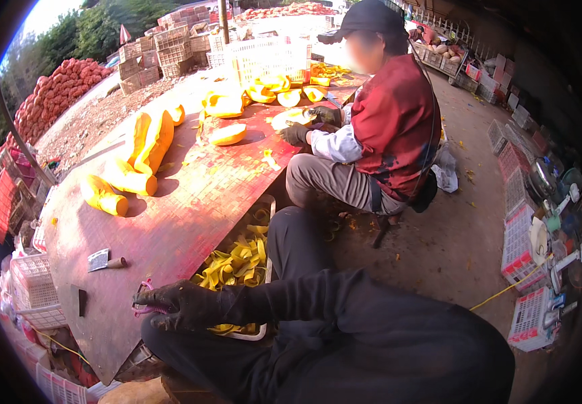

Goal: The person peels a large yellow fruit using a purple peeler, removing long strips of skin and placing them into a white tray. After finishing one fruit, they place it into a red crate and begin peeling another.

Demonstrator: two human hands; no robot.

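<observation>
My right hand [182, 305], in a dark glove, holds a pink peeler [145, 309] above my knee and over the edge of a red-stained board table [170, 242]. My left hand is out of view. Beyond the peeler, a small cleaver [100, 260] with a wooden handle lies on the table. A dark rectangular block [78, 300] sits near it. Several peeled orange long-necked squashes [154, 144] rest farther up the board. Under the table edge, a crate [269, 262] holds yellow-green peelings [240, 262]. Part of a tan, unpeeled-looking squash [137, 393] shows at the bottom edge.
A co-worker [392, 116] sits on my right, gloved hands on a cut squash half [291, 118]. More squash halves [223, 103] and a white crate [271, 58] stand beyond. Plastic crates [36, 283] line the left. Red mesh sacks [58, 96] are piled outside.
</observation>
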